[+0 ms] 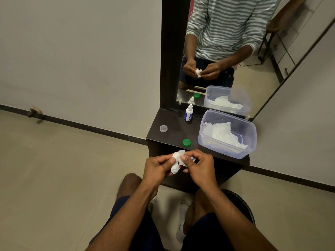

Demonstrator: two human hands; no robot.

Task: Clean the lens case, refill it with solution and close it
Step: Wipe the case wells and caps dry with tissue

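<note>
Head view. Both hands are raised in front of the near edge of the dark worktop (pixel 174 122). Left hand (pixel 159 167) and right hand (pixel 199 167) both have fingers curled, pinching a crumpled white tissue (pixel 178 154) between them; a white rounded part showing at the lower end of the bundle (pixel 175 170) looks like the lens case, mostly wrapped, so its cups cannot be made out. Green cap (pixel 186 142) lies on the worktop near the near edge, just left of the clear plastic tub (pixel 252 134) at the right edge, which holds loose white tissues. Clear cap (pixel 163 128) sits near the left edge. Solution bottle (pixel 188 113), white with a blue label, stands upright at the back edge against the mirror (pixel 235 51); label text too small to read.
</note>
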